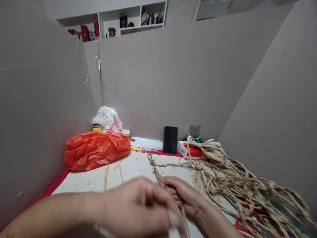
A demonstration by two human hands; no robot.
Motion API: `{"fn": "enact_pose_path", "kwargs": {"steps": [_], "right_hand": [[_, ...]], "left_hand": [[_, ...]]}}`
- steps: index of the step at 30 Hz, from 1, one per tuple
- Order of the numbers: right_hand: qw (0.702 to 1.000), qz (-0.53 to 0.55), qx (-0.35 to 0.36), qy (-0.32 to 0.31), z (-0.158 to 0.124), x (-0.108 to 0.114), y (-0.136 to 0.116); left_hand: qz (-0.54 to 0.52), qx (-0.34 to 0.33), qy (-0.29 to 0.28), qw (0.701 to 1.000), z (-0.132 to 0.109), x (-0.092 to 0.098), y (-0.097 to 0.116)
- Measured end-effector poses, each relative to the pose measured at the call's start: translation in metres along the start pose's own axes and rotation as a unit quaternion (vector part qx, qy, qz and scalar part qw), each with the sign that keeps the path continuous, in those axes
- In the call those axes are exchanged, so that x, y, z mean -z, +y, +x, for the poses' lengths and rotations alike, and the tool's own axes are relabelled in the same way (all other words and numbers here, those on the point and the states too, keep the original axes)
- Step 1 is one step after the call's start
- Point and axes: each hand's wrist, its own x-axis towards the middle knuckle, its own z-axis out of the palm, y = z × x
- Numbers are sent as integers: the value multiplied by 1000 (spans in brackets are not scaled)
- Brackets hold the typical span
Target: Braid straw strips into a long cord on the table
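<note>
My right hand point(183, 195) is closed around a thin braided straw rope point(156, 168), whose knotted end points away from me on the white table sheet point(141, 162). From that end, a strand runs right towards a heap of straw cord point(218, 181). My left hand point(141, 208) is nearer the camera, in front of my right hand, with its fingers curled in and its fingertips blurred. Loose strands come down from the right hand close to the left fingertips; what the left fingers pinch is hidden. Two pale straw pieces point(106, 177) lie left of the rope.
An orange plastic bag point(97, 150) lies at the back left, before a white bag point(109, 119) and a yellow-labelled jar point(97, 128). A phone point(170, 139) leans against the grey partition point(158, 82), between white sticks point(146, 143) and a red-and-white box point(193, 151).
</note>
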Motion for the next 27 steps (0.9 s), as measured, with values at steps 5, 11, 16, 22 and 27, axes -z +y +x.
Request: {"fn": "enact_pose_path", "kwargs": {"steps": [5,11,16,22,27], "right_hand": [[1000,16,-7,-19,1,3,-2],[1000,11,-5,-23,-1,-2,-4],[1000,10,-5,-27,-2,-1,-4],[999,18,-12,-32,0,0,-4],[999,20,-15,-31,-2,-1,-5]], "left_hand": [[227,145,243,932,20,83,-52],[386,238,338,825,29,112,-129],[376,196,360,831,41,109,-149],[272,140,319,897,33,118,-145],[-99,105,307,941,19,110,-117]]}}
